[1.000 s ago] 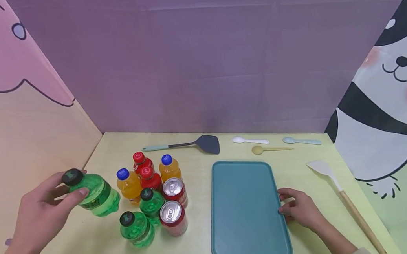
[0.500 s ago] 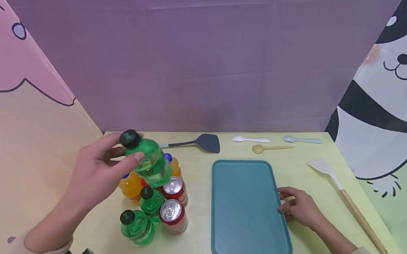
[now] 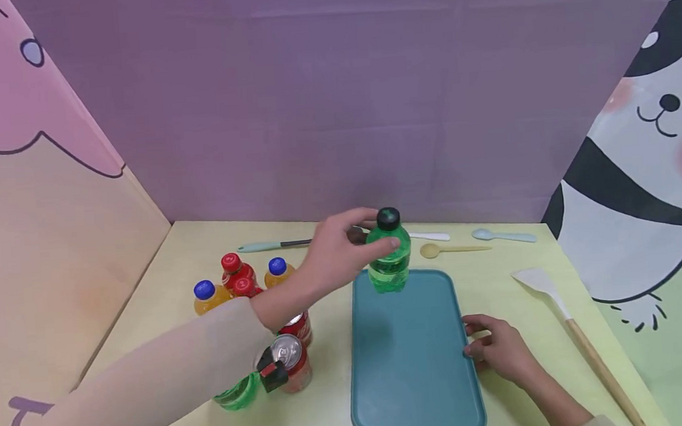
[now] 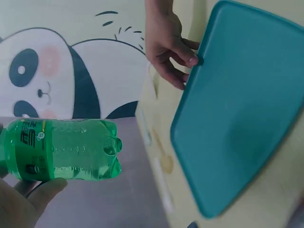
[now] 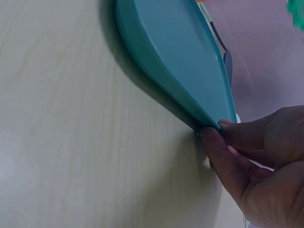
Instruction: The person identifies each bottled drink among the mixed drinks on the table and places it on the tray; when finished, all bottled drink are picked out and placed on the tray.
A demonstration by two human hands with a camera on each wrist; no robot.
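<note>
My left hand (image 3: 349, 249) holds a green soda bottle (image 3: 390, 262) with a black cap, upright above the far end of the teal tray (image 3: 417, 366). The bottle's clear base shows in the left wrist view, and its shadow falls on the tray. My right hand (image 3: 499, 350) is at the tray's right edge, thumb and fingers at the rim; the right wrist view shows the fingertips (image 5: 225, 124) close against the tray wall (image 5: 156, 71). Left of the tray stand several drinks, partly hidden by my left sleeve: red-capped bottles (image 3: 232, 267), blue-capped orange bottles (image 3: 207, 295), cans (image 3: 295, 368) and a green bottle (image 3: 241, 393).
Along the back lie a spatula (image 3: 260, 246) partly behind my left hand, a white spoon (image 3: 432, 236), a yellow spoon (image 3: 456, 249) and a pale blue spoon (image 3: 503, 235). A long wooden-handled spatula (image 3: 601, 366) lies at the right. Printed walls enclose the table.
My left hand has carried the green bottle from the left side, across the group of drinks, to above the tray's far end. The right hand has stayed at the tray's edge.
</note>
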